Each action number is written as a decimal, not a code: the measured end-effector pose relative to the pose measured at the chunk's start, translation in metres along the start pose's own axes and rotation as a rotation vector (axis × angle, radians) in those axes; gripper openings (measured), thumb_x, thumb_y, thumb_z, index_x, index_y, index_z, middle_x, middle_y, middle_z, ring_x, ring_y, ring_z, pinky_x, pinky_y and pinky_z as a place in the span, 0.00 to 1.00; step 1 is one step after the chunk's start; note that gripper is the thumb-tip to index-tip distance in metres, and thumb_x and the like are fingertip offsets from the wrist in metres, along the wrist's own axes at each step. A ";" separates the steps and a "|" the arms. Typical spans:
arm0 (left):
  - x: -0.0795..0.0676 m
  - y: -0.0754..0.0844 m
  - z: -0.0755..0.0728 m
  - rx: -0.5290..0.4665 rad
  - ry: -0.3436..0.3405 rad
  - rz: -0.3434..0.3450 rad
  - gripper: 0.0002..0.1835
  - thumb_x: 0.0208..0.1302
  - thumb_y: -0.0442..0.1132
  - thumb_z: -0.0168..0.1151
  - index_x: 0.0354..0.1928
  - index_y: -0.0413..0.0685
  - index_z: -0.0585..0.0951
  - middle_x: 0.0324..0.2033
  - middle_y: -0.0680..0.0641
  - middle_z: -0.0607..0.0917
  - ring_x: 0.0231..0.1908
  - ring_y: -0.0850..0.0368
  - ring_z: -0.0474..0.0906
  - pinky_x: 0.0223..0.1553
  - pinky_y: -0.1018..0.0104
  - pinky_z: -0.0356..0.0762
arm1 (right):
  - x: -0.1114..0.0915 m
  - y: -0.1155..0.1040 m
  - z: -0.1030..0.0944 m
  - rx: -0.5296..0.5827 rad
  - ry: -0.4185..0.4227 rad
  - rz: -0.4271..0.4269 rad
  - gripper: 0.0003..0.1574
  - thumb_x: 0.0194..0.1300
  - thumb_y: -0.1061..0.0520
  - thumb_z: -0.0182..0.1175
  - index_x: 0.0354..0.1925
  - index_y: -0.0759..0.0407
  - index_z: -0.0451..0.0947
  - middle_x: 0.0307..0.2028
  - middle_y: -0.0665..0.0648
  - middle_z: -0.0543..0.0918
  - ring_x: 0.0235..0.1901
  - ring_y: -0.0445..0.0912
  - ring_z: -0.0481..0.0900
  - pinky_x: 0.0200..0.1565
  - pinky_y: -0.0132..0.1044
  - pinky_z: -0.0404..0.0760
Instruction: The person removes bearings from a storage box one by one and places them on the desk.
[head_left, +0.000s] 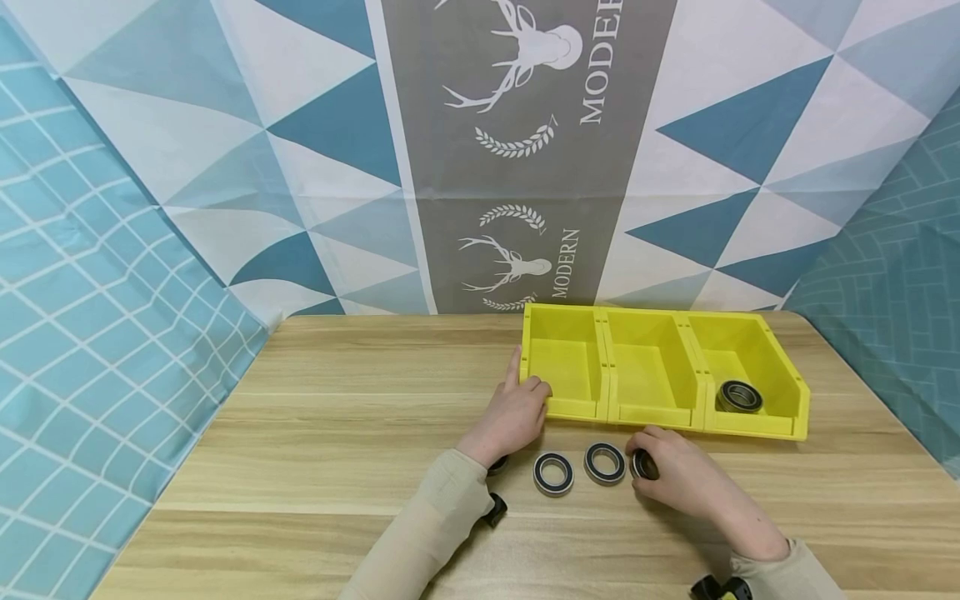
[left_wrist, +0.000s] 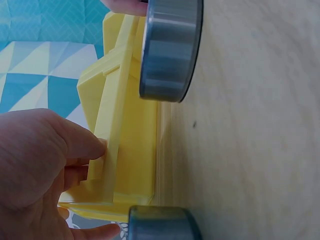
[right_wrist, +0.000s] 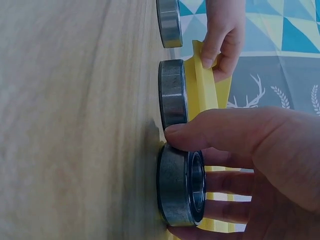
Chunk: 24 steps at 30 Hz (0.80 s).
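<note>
The yellow three-compartment bin [head_left: 651,416] stands at the back of the worktop [head_left: 337,417], right of centre, with its low front lip toward the person. The left hand [head_left: 517,410] grips the front left corner of the bin: the thumb bears on the outer face of the front lip, the index finger extends along the left side wall, and other fingers curl over the lip.

The right hand [head_left: 678,472] pinches the gripped bearing [right_wrist: 175,185] between thumb and fingers, directly in front of the bin. Whether this bearing is lifted off the worktop cannot be determined.

Three further bearings form a row with it along the front of the bin:
- The middle bearing [head_left: 591,463] lies flat just to the left of the gripped bearing.
- The left bearing [head_left: 539,475] lies flat beside the middle one, apart from it.
- The partly covered bearing [head_left: 497,467] is at the left end, mostly hidden by the left wrist.

One stored bearing [head_left: 727,400] sits in the right compartment, near its front lip.

Beige sleeves [head_left: 435,517] cover both forearms, and a black device [head_left: 492,510] is fitted at the left wrist. A patterned backdrop [head_left: 442,242] with stag heads, wreaths and triangles hangs behind the worktop.
</note>
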<state>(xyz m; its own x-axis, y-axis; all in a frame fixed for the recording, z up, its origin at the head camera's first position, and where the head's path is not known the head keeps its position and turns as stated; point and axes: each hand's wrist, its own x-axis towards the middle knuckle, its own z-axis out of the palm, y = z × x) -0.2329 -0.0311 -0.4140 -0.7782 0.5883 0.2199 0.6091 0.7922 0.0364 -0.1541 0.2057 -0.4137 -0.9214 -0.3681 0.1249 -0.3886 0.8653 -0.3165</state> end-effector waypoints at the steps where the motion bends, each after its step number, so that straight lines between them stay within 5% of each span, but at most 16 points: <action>1: 0.000 0.000 0.000 0.000 0.000 0.000 0.09 0.64 0.40 0.50 0.42 0.48 0.76 0.40 0.50 0.80 0.69 0.40 0.35 0.51 0.52 0.74 | 0.000 0.000 0.000 0.001 0.000 0.000 0.21 0.40 0.57 0.69 0.37 0.56 0.77 0.36 0.51 0.78 0.38 0.49 0.77 0.42 0.50 0.77; 24: 0.000 0.000 0.001 0.001 0.006 0.007 0.09 0.64 0.40 0.50 0.43 0.48 0.77 0.40 0.50 0.80 0.68 0.39 0.37 0.50 0.53 0.74 | -0.002 -0.002 0.000 0.028 -0.008 0.016 0.22 0.40 0.59 0.69 0.39 0.58 0.77 0.35 0.53 0.73 0.36 0.49 0.76 0.41 0.50 0.78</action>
<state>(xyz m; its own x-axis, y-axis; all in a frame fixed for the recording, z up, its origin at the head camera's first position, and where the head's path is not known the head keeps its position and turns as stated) -0.2330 -0.0314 -0.4150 -0.7731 0.5925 0.2264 0.6142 0.7885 0.0338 -0.1513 0.2048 -0.4138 -0.9273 -0.3571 0.1121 -0.3734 0.8612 -0.3447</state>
